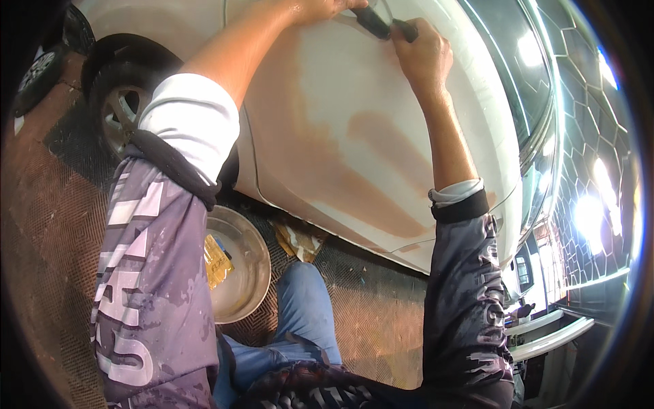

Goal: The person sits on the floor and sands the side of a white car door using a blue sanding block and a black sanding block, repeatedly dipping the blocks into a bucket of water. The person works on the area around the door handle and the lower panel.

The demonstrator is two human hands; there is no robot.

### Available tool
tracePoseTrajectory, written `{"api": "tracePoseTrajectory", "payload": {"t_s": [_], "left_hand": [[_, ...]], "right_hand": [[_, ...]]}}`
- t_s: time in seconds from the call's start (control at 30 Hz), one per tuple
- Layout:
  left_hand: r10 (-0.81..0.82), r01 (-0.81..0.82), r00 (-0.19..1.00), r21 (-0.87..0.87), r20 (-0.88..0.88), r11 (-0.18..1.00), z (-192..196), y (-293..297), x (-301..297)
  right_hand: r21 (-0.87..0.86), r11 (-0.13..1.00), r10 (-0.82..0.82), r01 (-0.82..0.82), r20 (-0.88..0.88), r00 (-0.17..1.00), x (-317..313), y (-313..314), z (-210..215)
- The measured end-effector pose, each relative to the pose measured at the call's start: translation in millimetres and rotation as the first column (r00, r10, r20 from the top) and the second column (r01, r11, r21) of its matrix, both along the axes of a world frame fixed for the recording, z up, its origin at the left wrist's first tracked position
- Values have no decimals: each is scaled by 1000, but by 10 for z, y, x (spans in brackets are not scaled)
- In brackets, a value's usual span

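Both my arms reach up to the side of a white car door (327,116) marked with tan patches of filler. My left hand (320,8) and my right hand (422,51) both grip a dark block-shaped tool (381,22) pressed against the door near the top of the view. The left hand is partly cut off by the upper edge. My sleeves are grey patterned with white cuffs pushed up.
A round metal basin (248,266) lies on the floor with a yellow sheet (216,262) inside. A crumpled brown paper piece (300,238) lies under the door sill. The car's wheel (119,102) is at left. My blue-jeaned knee (303,300) is below.
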State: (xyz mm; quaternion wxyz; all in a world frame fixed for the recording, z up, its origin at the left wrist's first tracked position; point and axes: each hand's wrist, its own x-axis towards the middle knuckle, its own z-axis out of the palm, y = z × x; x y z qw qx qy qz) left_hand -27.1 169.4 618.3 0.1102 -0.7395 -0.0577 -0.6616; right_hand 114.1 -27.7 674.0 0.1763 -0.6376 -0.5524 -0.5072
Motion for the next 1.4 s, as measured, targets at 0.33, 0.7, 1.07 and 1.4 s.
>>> {"api": "tracePoseTrajectory", "payload": {"t_s": [0.33, 0.7, 1.07, 1.4], "left_hand": [[12, -11, 1000, 31, -11, 999, -59, 49, 48], [-7, 8, 1000, 53, -7, 999, -10, -1, -11], [-45, 45, 999, 23, 8, 999, -1, -15, -32], [-17, 17, 999, 9, -41, 1000, 36, 26, -31]], "right_hand": [[163, 986, -24, 37, -82, 996, 5, 82, -249], [171, 985, -27, 34, -43, 999, -35, 92, -228], [221, 975, -22, -4, 114, 993, 151, 161, -222], [94, 996, -3, 14, -107, 994, -6, -47, -150]]}}
